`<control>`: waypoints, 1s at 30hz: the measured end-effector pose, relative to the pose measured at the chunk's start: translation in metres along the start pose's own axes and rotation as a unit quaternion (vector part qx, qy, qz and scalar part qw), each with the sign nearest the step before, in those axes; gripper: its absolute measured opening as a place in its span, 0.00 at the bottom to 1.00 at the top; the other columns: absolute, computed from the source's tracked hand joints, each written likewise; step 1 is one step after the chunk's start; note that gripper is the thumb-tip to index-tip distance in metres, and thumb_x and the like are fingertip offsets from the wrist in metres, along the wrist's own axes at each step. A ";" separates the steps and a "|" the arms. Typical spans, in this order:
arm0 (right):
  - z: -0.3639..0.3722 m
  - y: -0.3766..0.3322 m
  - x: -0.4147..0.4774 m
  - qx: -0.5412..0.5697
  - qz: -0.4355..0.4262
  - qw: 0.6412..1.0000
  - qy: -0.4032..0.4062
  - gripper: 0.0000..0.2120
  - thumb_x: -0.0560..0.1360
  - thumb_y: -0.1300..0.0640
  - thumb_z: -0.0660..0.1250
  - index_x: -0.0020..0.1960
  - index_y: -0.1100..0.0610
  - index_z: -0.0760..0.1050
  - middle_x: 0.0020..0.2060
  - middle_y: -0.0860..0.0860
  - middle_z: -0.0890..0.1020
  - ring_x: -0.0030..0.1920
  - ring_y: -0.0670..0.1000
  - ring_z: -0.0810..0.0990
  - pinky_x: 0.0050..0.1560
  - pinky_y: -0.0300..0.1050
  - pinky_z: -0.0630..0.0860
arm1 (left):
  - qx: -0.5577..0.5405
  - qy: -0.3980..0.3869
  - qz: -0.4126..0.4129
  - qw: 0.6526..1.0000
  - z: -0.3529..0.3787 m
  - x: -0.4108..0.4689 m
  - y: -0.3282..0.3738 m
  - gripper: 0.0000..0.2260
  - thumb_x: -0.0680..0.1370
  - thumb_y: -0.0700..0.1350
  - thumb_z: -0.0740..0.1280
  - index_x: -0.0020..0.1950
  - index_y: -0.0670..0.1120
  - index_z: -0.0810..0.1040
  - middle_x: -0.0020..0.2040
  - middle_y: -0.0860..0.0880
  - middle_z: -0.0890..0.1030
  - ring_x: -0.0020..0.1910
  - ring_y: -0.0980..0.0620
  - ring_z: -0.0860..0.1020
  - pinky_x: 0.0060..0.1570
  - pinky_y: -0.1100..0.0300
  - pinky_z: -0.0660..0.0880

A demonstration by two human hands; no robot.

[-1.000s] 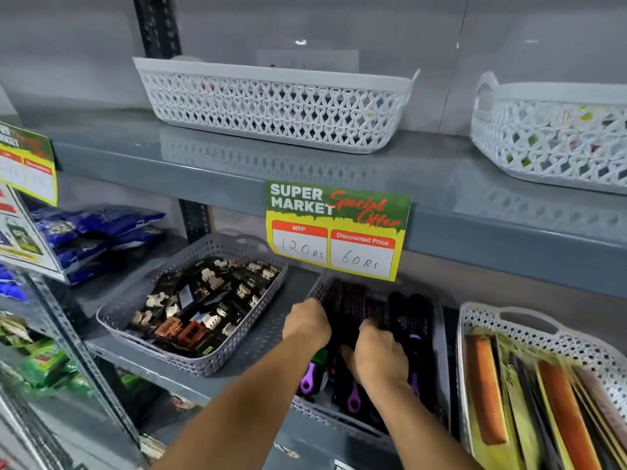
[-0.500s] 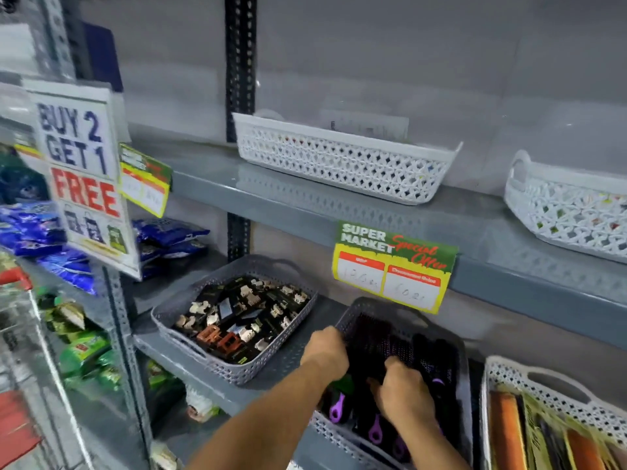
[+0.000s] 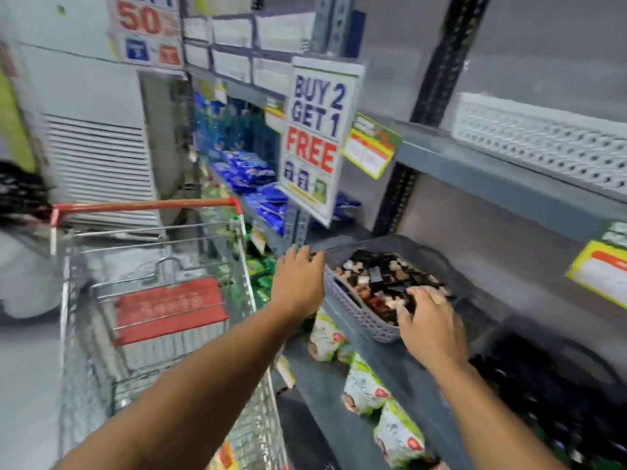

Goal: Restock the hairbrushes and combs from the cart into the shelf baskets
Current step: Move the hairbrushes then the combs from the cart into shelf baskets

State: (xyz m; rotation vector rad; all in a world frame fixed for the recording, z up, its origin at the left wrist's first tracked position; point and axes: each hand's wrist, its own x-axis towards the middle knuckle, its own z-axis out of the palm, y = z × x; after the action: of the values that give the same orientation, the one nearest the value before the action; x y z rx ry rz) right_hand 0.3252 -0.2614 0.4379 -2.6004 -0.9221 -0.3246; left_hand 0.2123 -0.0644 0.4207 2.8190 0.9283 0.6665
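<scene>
Shop aisle beside grey metal shelving, blurred throughout.

Pale grey back wall (image 3: 559,45) behind the racks. Black perforated upright (image 3: 437,79) rising past a grey shelf board (image 3: 492,171). White "BUY 2 GET 1 FREE" sign (image 3: 314,137) fixed to a grey post, with a yellow-and-green price tag (image 3: 371,145) just beside it on the shelf edge. Red "50" poster (image 3: 147,32) higher up at left. White louvred panel (image 3: 101,171) against the far wall. Pale floor (image 3: 23,385) at lower left. Flat, even light, no window in sight.
</scene>
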 end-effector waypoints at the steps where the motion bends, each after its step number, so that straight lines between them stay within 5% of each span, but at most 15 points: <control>1: 0.009 -0.019 0.001 -0.003 -0.035 0.999 0.003 0.19 0.75 0.52 0.67 0.64 0.57 0.76 0.65 0.56 0.77 0.66 0.59 0.73 0.65 0.56 0.68 | 0.012 0.005 -0.015 1.000 -0.002 -0.007 -0.022 0.22 0.75 0.43 0.60 0.69 0.45 0.68 0.68 0.39 0.70 0.68 0.35 0.65 0.64 0.42 0.68; 4: 0.040 -0.074 -0.003 0.001 -0.103 0.994 -0.019 0.19 0.74 0.51 0.68 0.63 0.57 0.76 0.65 0.56 0.77 0.68 0.58 0.71 0.69 0.60 0.63 | 0.053 0.000 -0.064 0.997 -0.005 -0.034 -0.087 0.26 0.76 0.43 0.59 0.75 0.45 0.61 0.75 0.37 0.63 0.73 0.34 0.59 0.70 0.42 0.61; 10: 0.111 -0.154 -0.025 0.009 -0.180 0.973 -0.147 0.24 0.79 0.47 0.60 0.73 0.54 0.65 0.75 0.52 0.65 0.76 0.53 0.58 0.76 0.57 0.50 | 0.066 -0.032 -0.181 0.981 0.016 -0.099 -0.193 0.21 0.76 0.42 0.60 0.69 0.41 0.67 0.68 0.35 0.69 0.66 0.35 0.66 0.64 0.45 0.66; 18: 0.214 -0.200 -0.057 0.033 -0.206 0.938 -0.276 0.23 0.77 0.51 0.64 0.70 0.57 0.69 0.71 0.55 0.70 0.72 0.56 0.64 0.72 0.51 0.60 | 0.006 -0.110 -0.327 0.939 0.095 -0.180 -0.259 0.18 0.80 0.42 0.60 0.70 0.43 0.67 0.69 0.37 0.69 0.67 0.38 0.66 0.66 0.45 0.69; 23: 0.286 -0.208 -0.079 0.033 -0.167 0.908 -0.383 0.23 0.78 0.54 0.62 0.72 0.55 0.65 0.71 0.51 0.68 0.69 0.54 0.68 0.67 0.52 0.68 | -0.036 -0.186 -0.398 0.897 0.158 -0.219 -0.278 0.27 0.75 0.33 0.62 0.73 0.46 0.64 0.74 0.38 0.64 0.70 0.38 0.66 0.65 0.46 0.71; 26: 0.321 -0.204 -0.091 0.048 -0.124 0.885 -0.447 0.23 0.78 0.57 0.63 0.72 0.54 0.65 0.70 0.53 0.70 0.62 0.57 0.75 0.58 0.52 0.75 | -0.075 -0.242 -0.443 0.860 0.183 -0.245 -0.277 0.27 0.77 0.32 0.60 0.75 0.47 0.63 0.75 0.39 0.63 0.72 0.39 0.64 0.68 0.45 0.68; 30: 0.370 -0.195 -0.108 0.037 -0.062 0.861 -0.504 0.20 0.78 0.58 0.64 0.69 0.56 0.69 0.62 0.58 0.77 0.58 0.60 0.78 0.53 0.48 0.74 | -0.141 -0.315 -0.518 0.782 0.218 -0.272 -0.274 0.20 0.79 0.37 0.60 0.72 0.44 0.68 0.65 0.38 0.75 0.59 0.39 0.77 0.58 0.48 0.75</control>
State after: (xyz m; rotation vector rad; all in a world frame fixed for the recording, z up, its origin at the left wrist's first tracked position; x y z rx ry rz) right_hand 0.1522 -0.0303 0.1166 -2.5569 -1.3470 1.1350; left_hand -0.0367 0.0068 0.0610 1.6042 1.7157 -0.2622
